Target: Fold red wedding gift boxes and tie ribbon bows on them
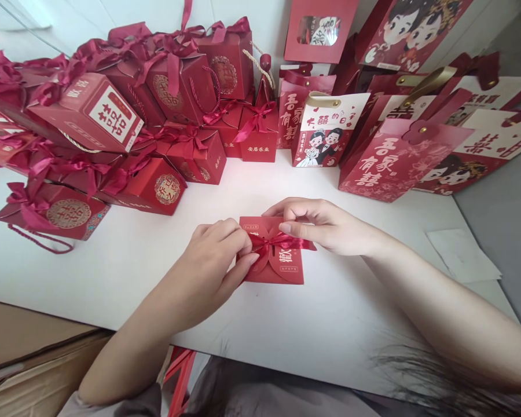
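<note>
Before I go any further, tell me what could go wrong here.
The ribbon could slip or twist if the left hand and right hand, both at it, pull unevenly. Pressing hard might bend the curved flaps of the small red box beneath. The white-labelled box lies tilted on the pile of boxes, so a bump might send it sliding.

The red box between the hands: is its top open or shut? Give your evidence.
Shut: the red box's curved flaps lie folded over its top, with the ribbon across them.
</note>
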A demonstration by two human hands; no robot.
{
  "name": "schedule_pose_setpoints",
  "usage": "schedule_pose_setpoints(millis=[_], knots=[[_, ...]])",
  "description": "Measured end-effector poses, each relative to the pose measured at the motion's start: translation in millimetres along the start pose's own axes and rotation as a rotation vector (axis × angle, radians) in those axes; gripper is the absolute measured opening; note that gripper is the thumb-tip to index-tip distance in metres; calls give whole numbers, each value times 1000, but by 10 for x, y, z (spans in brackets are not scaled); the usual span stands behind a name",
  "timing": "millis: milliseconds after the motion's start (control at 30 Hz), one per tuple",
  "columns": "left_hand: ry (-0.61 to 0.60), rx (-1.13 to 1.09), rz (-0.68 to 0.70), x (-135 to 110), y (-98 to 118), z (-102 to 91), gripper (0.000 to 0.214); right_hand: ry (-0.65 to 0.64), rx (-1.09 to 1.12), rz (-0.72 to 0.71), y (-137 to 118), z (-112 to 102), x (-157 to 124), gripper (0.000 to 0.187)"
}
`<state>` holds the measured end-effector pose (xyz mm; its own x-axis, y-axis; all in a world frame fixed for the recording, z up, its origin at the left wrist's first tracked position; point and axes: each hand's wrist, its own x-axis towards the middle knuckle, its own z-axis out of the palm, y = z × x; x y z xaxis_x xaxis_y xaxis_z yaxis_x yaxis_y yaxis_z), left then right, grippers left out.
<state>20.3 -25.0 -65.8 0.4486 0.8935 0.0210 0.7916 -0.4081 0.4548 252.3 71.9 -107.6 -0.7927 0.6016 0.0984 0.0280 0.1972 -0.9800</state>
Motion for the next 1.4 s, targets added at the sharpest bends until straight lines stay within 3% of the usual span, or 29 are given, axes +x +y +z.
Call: schedule_pose_setpoints(millis=[233,567,767,1000,1167,1400], knots=[[89,-155,-92,56,-24,11,19,-21,58,36,-15,2,-11,32],[28,-229,-101,36,-19,-65,25,-39,119,51,26,-2,-8,32],[91,-320,-234,-21,8,-10,20,-41,120,59,18,46,1,32],[8,-535,-322,-5,26,9,16,-23,114,41,-6,60,-10,33],[-37,-555,-461,32,65,-21,28,-35,144,63,-30,79,-18,30],[-51,-631,-461,26,24,32,31,-17,14,6,-48,114,-30,31]])
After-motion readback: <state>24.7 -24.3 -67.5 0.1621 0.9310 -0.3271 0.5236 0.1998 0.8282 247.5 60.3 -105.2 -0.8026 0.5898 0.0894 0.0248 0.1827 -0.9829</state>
